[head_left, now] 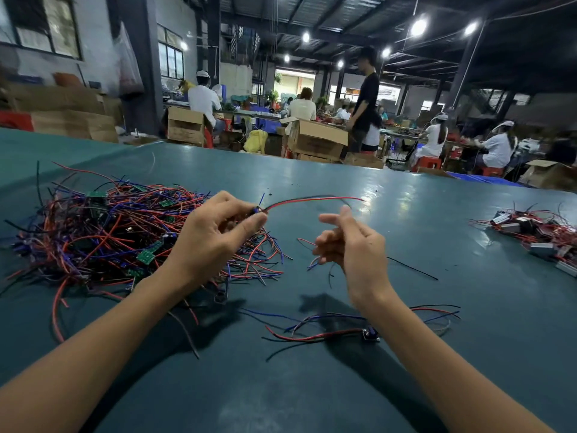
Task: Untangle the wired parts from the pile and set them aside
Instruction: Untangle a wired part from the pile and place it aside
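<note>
Pinching one wired part (pixel 258 211) in the left hand (pixel 212 237) beside the large pile (pixel 103 232), the person has few freed parts (pixel 370 333) on the worktop (pixel 312 170), and whether the right hand (pixel 349 245) holds wire in its curled fingers is unclear.

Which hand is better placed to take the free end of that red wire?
Right, probably. The right hand hangs close to the free end of the red wire, while the left hand pinches the part at its other end, by the pile.
</note>
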